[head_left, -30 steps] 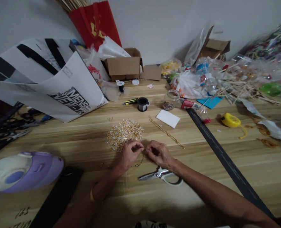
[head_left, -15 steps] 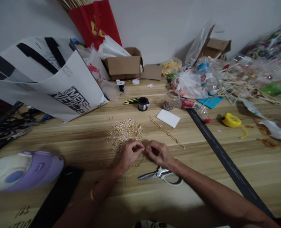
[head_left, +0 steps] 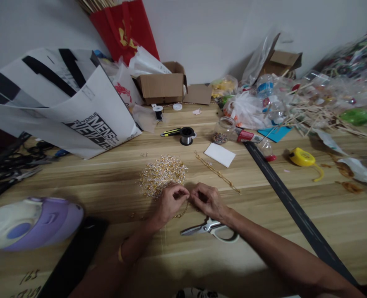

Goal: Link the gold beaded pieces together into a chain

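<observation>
My left hand (head_left: 171,202) is closed in a pinch, thumb against forefinger, at the front edge of a heap of gold and clear beads (head_left: 161,174). A thin gold chain (head_left: 182,212) hangs down from between the hands and curls on the table below. Right beside it, my right hand (head_left: 208,201) also pinches, its fingertips nearly meeting the left ones; what it grips is too small to make out. Scissors with pale handles (head_left: 209,227) lie under the right wrist. Another gold chain (head_left: 218,173) stretches across the wood behind the right hand.
A wire spool (head_left: 187,135), a yellow-black cutter (head_left: 170,132) and a white card (head_left: 219,155) lie farther back. A jar of beads (head_left: 223,131) stands near a yellow tape measure (head_left: 301,157). Left are pliers (head_left: 22,176) and a purple-and-white object (head_left: 43,223). Bags and boxes line the wall.
Hardly anything differs. My left fingertips have shifted very slightly to the right, and both hands keep their pinch.
</observation>
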The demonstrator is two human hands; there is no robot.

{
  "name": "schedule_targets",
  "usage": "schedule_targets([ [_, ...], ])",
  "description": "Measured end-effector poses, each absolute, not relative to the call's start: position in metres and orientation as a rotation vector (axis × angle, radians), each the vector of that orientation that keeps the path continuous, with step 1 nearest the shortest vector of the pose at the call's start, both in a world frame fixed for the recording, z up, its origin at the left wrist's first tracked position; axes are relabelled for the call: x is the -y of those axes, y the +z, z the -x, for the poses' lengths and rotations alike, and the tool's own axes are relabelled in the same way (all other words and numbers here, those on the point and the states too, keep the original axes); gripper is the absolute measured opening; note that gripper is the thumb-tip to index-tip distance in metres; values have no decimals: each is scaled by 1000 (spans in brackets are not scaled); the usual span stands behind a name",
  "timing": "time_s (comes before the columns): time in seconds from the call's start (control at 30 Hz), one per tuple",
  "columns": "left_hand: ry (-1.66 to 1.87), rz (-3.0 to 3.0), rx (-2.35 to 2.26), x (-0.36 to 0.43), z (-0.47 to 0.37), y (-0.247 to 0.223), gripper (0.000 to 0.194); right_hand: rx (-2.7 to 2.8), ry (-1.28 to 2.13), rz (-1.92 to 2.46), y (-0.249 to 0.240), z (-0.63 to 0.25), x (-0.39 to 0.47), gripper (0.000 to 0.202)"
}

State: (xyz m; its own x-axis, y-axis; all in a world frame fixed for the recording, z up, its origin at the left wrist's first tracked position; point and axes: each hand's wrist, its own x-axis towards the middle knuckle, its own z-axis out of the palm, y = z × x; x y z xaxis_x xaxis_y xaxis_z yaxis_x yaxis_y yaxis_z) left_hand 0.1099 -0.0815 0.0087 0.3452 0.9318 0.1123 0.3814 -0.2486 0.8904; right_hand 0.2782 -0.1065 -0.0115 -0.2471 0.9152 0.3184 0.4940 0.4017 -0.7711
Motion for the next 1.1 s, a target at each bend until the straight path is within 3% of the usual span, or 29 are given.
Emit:
schedule_targets([
  [1.1,812,-2292,-1179,88,-107,9,9,1962,626,1234,-7,-278,108,10],
])
